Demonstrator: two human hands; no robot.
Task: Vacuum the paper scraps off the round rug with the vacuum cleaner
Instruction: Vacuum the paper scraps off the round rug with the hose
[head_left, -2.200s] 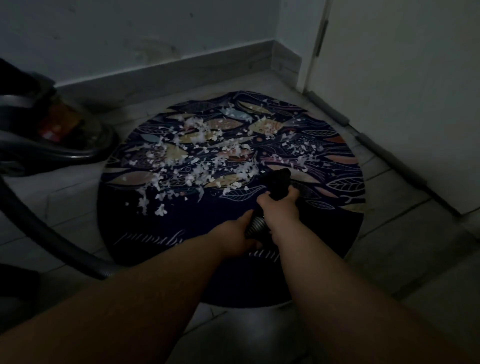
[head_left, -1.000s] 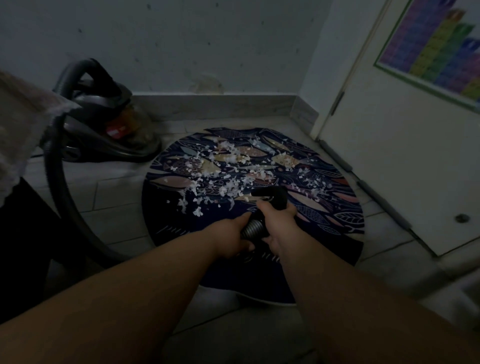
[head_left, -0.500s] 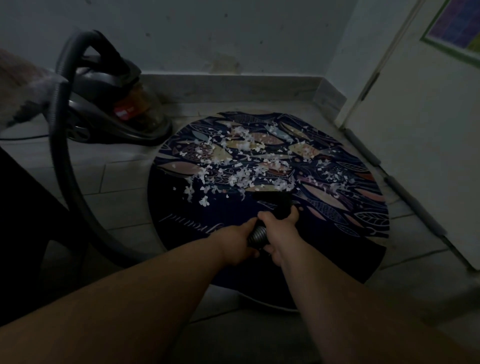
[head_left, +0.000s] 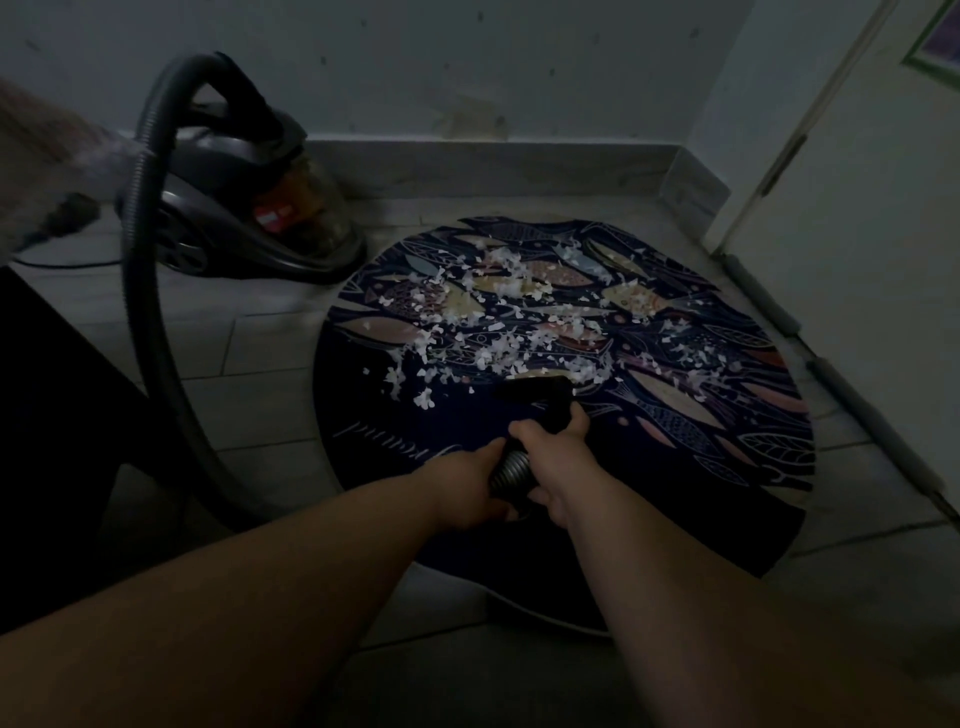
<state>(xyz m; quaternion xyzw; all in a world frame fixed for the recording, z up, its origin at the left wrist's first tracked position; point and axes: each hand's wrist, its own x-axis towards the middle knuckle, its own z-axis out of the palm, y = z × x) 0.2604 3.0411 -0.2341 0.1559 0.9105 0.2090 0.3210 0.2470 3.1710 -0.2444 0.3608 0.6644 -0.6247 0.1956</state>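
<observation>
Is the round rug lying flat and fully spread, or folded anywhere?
Spread flat: the round rug shows its whole round outline on the floor, no fold visible.

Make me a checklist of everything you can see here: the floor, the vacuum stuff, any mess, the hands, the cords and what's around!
Surface: grey tiled floor, dim light.
Job's things: round rug with fish pattern; white paper scraps spread over its far half; nozzle at the near edge of the scraps; vacuum cleaner standing left of the rug.
Clutter: nothing seen beyond the scraps.
Grippers: left hand and right hand both grip the ribbed hose end behind the nozzle.
Cables: hose arcs from the vacuum toward the hands; thin cord on the floor, far left.
Surroundings: wall, skirting, door on the right.
</observation>
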